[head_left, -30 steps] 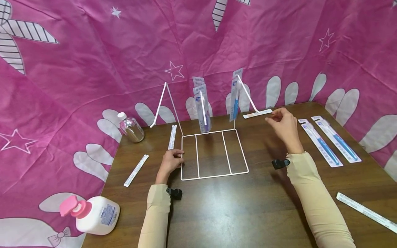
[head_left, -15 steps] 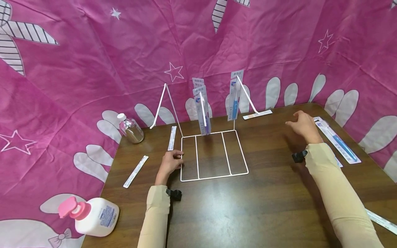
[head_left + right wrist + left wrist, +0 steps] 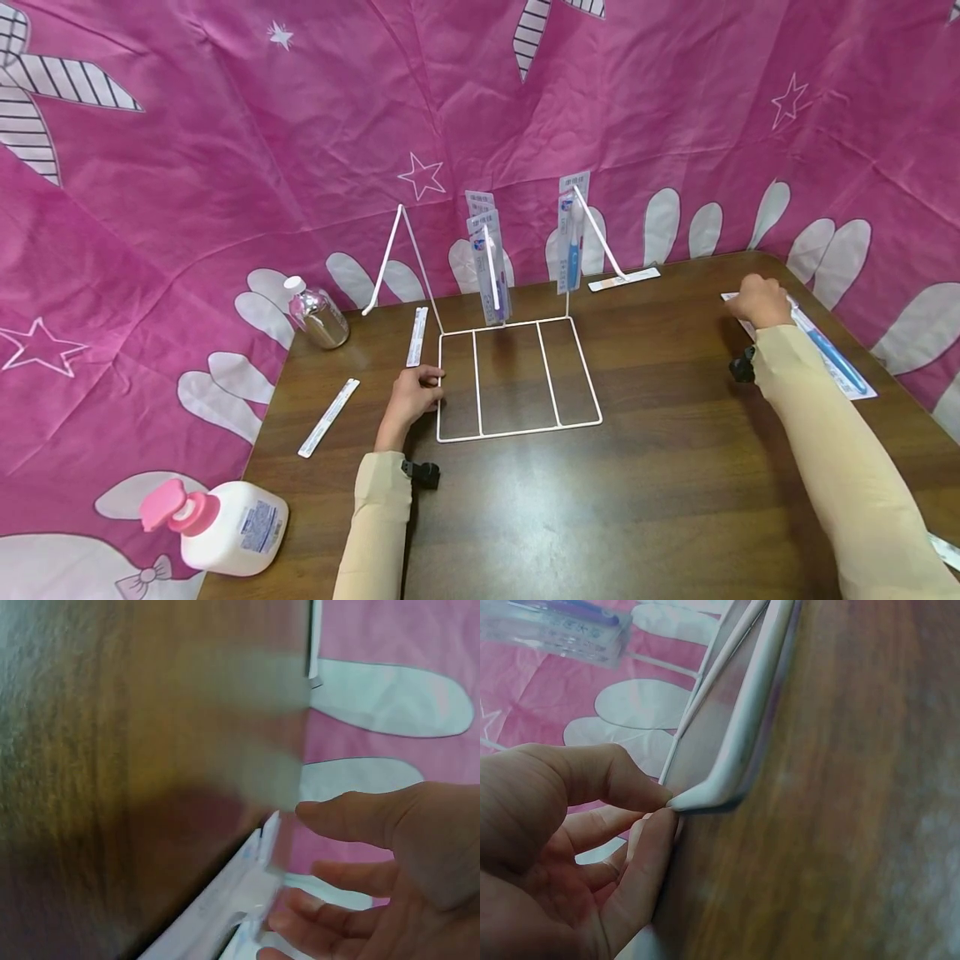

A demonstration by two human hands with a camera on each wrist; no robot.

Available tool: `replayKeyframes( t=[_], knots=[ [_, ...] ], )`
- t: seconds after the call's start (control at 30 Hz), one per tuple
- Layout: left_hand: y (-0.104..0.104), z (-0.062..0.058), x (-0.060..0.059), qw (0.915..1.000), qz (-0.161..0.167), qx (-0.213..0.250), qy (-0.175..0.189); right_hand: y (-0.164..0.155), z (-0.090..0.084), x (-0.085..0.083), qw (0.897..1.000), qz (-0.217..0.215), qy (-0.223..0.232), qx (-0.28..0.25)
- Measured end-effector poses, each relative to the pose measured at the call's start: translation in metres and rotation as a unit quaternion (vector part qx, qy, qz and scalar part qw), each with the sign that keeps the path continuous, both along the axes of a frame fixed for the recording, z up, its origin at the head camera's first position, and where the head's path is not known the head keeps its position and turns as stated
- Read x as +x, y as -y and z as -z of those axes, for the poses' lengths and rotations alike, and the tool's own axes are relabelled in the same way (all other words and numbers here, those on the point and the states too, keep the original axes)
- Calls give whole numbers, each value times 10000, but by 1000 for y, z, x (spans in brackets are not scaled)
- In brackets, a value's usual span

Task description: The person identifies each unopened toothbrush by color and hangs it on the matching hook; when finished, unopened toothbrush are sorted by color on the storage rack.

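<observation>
My left hand [image 3: 413, 395] pinches the left side bar of a white wire display rack [image 3: 517, 433], thumb and forefinger meeting on it in the left wrist view. At the table's right, my right hand [image 3: 763, 302] is at the upper end of a packaged toothbrush [image 3: 247, 889], which its forearm mostly hides in the head view. Thumb and fingers stand apart around that end in the right wrist view. Beside it lies another packaged toothbrush [image 3: 832, 350] with a blue handle. Packaged toothbrushes with purple [image 3: 491, 267] hang on the rack's middle hook, and a blue one [image 3: 572, 242] on its right hook.
Narrow white printed strips [image 3: 328, 418] lie left of the rack, behind it and at the right edge. A silver bottle [image 3: 321, 312] stands at the back left. A white pump bottle [image 3: 236, 527] with a pink top is at the front left. A pink curtain [image 3: 300, 125] hangs behind the table.
My right hand has moved right and down from beside the rack's right hook to the packaged toothbrushes. My left hand has stayed on the rack.
</observation>
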State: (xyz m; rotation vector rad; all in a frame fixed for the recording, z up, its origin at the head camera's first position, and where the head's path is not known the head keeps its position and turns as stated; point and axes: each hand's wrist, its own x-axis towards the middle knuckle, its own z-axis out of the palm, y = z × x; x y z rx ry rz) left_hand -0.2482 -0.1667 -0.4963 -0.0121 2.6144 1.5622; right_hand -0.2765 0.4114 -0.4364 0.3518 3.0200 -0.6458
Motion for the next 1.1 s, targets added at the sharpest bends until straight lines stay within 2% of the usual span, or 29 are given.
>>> replayKeyframes(
  t=[0.23, 0.43, 0.7, 0.87, 1.1],
  knots=[
    [0, 1, 1, 10000, 22, 0, -82, -8, 10, -3, 9988, 368, 298, 152],
    [-2, 1, 2, 10000, 39, -32, 5, -13, 17, 4, 9977, 622, 142, 232],
    [0, 4, 4, 10000, 63, -38, -7, -11, 19, 8, 9979, 565, -142, 271],
    [2, 2, 5, 10000, 10, -26, -30, -5, 11, 9, 9987, 384, -197, 284],
    [0, 0, 2, 9999, 45, -77, -60, 7, -13, 16, 9982, 299, -489, 166]
  ],
)
